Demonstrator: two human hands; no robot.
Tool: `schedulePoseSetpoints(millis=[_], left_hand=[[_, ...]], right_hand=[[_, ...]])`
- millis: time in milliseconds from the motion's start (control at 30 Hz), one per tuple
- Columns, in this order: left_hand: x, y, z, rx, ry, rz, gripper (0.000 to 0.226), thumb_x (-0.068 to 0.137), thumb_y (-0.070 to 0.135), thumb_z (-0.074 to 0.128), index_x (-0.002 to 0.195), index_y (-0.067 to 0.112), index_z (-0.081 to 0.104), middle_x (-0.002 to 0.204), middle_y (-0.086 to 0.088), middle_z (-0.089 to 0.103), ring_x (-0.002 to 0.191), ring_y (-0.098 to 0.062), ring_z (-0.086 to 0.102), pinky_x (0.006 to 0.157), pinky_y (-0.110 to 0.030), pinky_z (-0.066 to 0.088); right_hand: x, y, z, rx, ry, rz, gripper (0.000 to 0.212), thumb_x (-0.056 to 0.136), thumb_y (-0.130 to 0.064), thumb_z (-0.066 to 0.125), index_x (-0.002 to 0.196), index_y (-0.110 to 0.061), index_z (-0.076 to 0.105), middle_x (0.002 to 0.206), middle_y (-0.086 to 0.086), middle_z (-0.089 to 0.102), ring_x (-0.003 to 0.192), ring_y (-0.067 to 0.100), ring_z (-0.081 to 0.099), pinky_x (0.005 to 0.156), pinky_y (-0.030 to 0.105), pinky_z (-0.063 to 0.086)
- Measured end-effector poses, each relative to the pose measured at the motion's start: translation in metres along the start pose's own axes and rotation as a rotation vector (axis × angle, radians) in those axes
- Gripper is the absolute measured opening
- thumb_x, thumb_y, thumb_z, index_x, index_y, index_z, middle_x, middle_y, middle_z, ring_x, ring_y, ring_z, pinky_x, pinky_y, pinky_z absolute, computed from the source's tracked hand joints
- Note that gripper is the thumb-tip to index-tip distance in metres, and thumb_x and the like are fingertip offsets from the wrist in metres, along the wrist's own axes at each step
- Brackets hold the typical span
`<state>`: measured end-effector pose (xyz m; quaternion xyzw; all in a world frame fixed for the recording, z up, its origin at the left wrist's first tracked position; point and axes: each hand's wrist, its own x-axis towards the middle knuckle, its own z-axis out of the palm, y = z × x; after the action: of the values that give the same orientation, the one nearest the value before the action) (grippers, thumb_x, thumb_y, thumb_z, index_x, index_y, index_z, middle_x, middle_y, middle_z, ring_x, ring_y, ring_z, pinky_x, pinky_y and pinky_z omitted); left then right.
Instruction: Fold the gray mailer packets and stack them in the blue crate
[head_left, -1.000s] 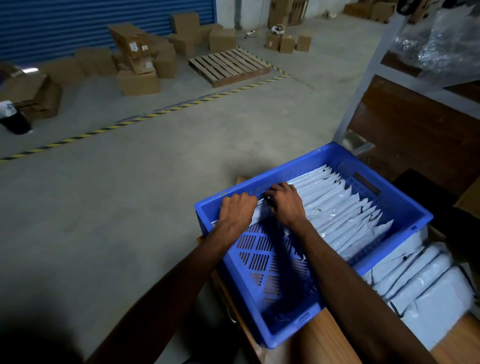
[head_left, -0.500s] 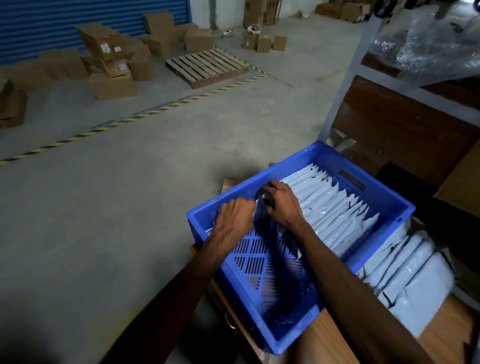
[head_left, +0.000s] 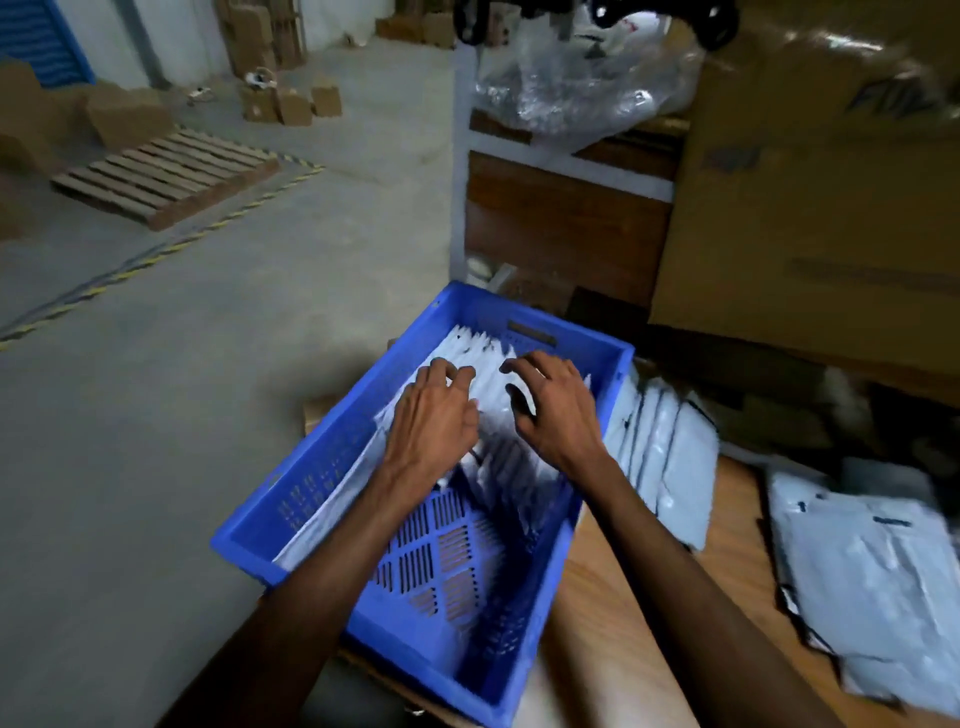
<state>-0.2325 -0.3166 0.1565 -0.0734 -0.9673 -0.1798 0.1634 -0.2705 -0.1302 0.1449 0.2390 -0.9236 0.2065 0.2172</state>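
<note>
**Both hands over the packets in the crate**

My left hand (head_left: 434, 423) and right hand (head_left: 553, 410) are inside the blue crate (head_left: 332, 470), side by side above the row of folded gray packets (head_left: 485, 358). The fingers of both are spread and lightly bent, tips down toward the packet tops; neither hand grips anything. Whether the fingertips actually touch the packets I cannot tell, as the frame is blurred there.

The packets stand on edge, filling the far part of the crate, with one leaning along the left wall. The near part of the crate shows its bare slotted floor.

The crate sits on the wooden bench (head_left: 602, 644), its left side overhanging the bench edge. Just beside the crate's right wall lies a row of unfolded packets (head_left: 670, 457) on the bench, and farther right a loose pile of more (head_left: 872, 587).

Behind the crate stands a rack (head_left: 460, 171) with a big cardboard box (head_left: 810, 182). A pallet (head_left: 166, 179) lies on the floor, well apart.
</note>
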Motion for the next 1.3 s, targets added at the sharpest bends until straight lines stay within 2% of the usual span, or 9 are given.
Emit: schedulePoseSetpoints(millis=[167, 300, 500, 600, 767, 967, 1067, 1200, 1300], left_hand=[[0.015, 0.067, 0.026, -0.087, -0.041, 0.106, 0.038, 0.092, 0.023, 0.068, 0.128, 0.012, 0.066, 0.122, -0.014, 0.06, 0.109, -0.039, 0.061, 0.085, -0.048, 0.052], [0.016, 0.129, 0.05, -0.133, -0.133, 0.197, 0.037, 0.094, 0.024, 0.067, 0.129, 0.011, 0.065, 0.124, -0.014, 0.059, 0.113, -0.038, 0.06, 0.086, -0.047, 0.053], [-0.005, 0.216, 0.097, -0.138, -0.229, 0.208, 0.033, 0.097, 0.02, 0.064, 0.128, 0.011, 0.066, 0.127, -0.014, 0.059, 0.119, -0.035, 0.059, 0.088, -0.045, 0.053], [-0.022, 0.244, 0.127, -0.062, -0.328, 0.092, 0.036, 0.1, 0.022, 0.061, 0.135, 0.014, 0.061, 0.131, -0.012, 0.058, 0.123, -0.03, 0.057, 0.091, -0.043, 0.053], [-0.053, 0.262, 0.164, -0.049, -0.487, -0.113, 0.034, 0.098, 0.025, 0.06, 0.128, 0.01, 0.061, 0.126, -0.015, 0.061, 0.118, -0.035, 0.06, 0.09, -0.044, 0.052], [-0.068, 0.276, 0.18, -0.037, -0.428, -0.242, 0.046, 0.101, 0.031, 0.062, 0.139, 0.008, 0.051, 0.131, -0.015, 0.06, 0.124, -0.035, 0.055, 0.092, -0.044, 0.049], [-0.066, 0.275, 0.183, -0.208, -0.422, -0.326, 0.036, 0.098, 0.022, 0.065, 0.133, 0.013, 0.058, 0.118, -0.011, 0.069, 0.113, -0.031, 0.063, 0.088, -0.04, 0.052], [-0.072, 0.271, 0.182, -0.45, -0.41, -0.476, 0.03, 0.091, 0.012, 0.069, 0.12, 0.016, 0.066, 0.102, -0.007, 0.073, 0.093, -0.023, 0.069, 0.084, -0.032, 0.055], [-0.085, 0.268, 0.173, -0.748, -0.39, -0.664, 0.03, 0.087, 0.004, 0.068, 0.115, 0.016, 0.067, 0.092, -0.009, 0.075, 0.07, -0.02, 0.07, 0.068, -0.041, 0.062]], right_hand=[[-0.047, 0.039, -0.046, -0.06, 0.108, 0.145, 0.038, 0.085, -0.012, 0.067, 0.123, -0.011, 0.066, 0.116, 0.009, 0.065, 0.104, 0.034, 0.06, 0.09, 0.044, 0.046], [-0.093, 0.075, -0.077, -0.065, 0.194, 0.297, 0.031, 0.088, -0.018, 0.061, 0.119, -0.015, 0.068, 0.111, 0.005, 0.065, 0.1, 0.032, 0.061, 0.085, 0.044, 0.049], [-0.177, 0.131, -0.094, -0.004, 0.171, 0.509, 0.026, 0.09, -0.018, 0.06, 0.115, -0.016, 0.068, 0.108, 0.005, 0.065, 0.093, 0.032, 0.065, 0.075, 0.042, 0.055], [-0.21, 0.152, -0.092, 0.024, 0.095, 0.559, 0.025, 0.091, -0.013, 0.066, 0.116, -0.014, 0.07, 0.112, 0.006, 0.067, 0.093, 0.03, 0.066, 0.076, 0.04, 0.054], [-0.246, 0.169, -0.087, 0.07, -0.069, 0.608, 0.027, 0.099, -0.02, 0.061, 0.125, -0.015, 0.067, 0.12, 0.005, 0.066, 0.1, 0.027, 0.066, 0.083, 0.035, 0.048], [-0.264, 0.174, -0.074, 0.102, -0.145, 0.566, 0.026, 0.099, -0.019, 0.058, 0.124, -0.016, 0.065, 0.121, 0.004, 0.065, 0.101, 0.025, 0.065, 0.085, 0.038, 0.05], [-0.271, 0.174, -0.071, 0.085, -0.185, 0.558, 0.03, 0.095, -0.015, 0.061, 0.125, -0.017, 0.063, 0.125, 0.004, 0.064, 0.108, 0.027, 0.063, 0.09, 0.042, 0.051], [-0.286, 0.172, -0.074, 0.073, -0.218, 0.555, 0.049, 0.081, -0.008, 0.067, 0.128, -0.019, 0.059, 0.132, 0.003, 0.06, 0.119, 0.026, 0.057, 0.098, 0.045, 0.046], [-0.305, 0.162, -0.078, 0.029, -0.153, 0.528, 0.058, 0.075, -0.006, 0.072, 0.13, -0.019, 0.061, 0.134, 0.005, 0.061, 0.124, 0.026, 0.056, 0.102, 0.048, 0.044]])
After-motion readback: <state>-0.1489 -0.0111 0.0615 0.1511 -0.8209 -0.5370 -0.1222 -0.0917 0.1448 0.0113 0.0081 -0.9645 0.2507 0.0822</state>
